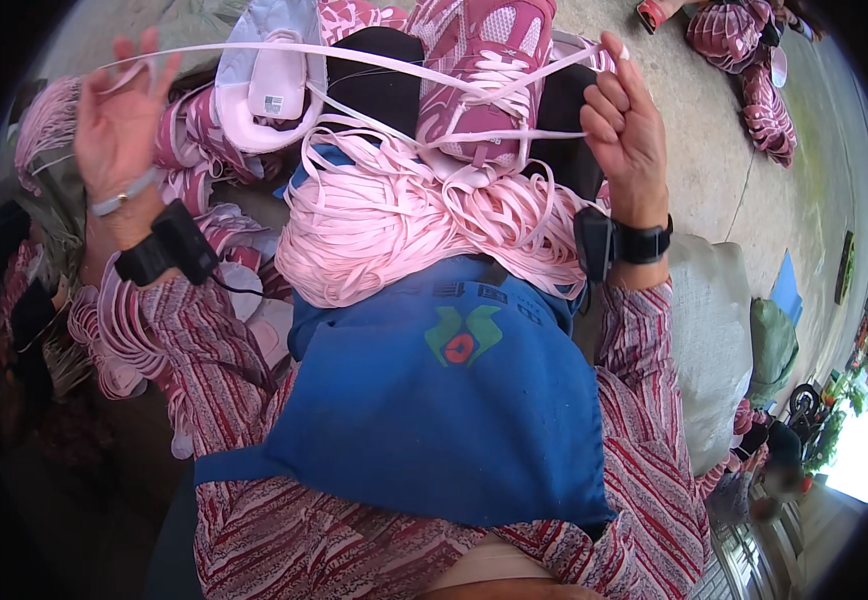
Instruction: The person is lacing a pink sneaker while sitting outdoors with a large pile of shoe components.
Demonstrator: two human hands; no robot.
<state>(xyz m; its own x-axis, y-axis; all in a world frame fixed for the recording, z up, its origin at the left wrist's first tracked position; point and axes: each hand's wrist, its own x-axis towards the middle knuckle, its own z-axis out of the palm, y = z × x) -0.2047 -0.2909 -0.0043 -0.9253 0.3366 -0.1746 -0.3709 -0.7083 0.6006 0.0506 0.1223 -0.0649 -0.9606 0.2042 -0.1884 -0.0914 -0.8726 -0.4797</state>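
A pink and white sneaker (pixel 472 128) stands upright in front of me, toe toward me, with pale pink laces threaded through its eyelets. My right hand (pixel 626 130), right of the shoe, is closed on a pink shoelace (pixel 544 72) that runs up from it; another strand reaches the same hand lower down. Raised at the far left, my left hand (pixel 119 130) has its fingers spread and slightly blurred. A long strand of lace stretches from the shoe across its fingers. A thick bundle of pink shoelaces (pixel 384 225) lies on my lap, just below the toe.
A pale shoe (pixel 269 85) with its light insole showing sits left of the sneaker. More pink shoes (pixel 199 140) and shoe parts (pixel 119 340) are piled at my left. A blue apron (pixel 444 400) covers my lap. Pale sacks (pixel 709 340) stand at my right; further shoes (pixel 769 115) lie on the floor beyond.
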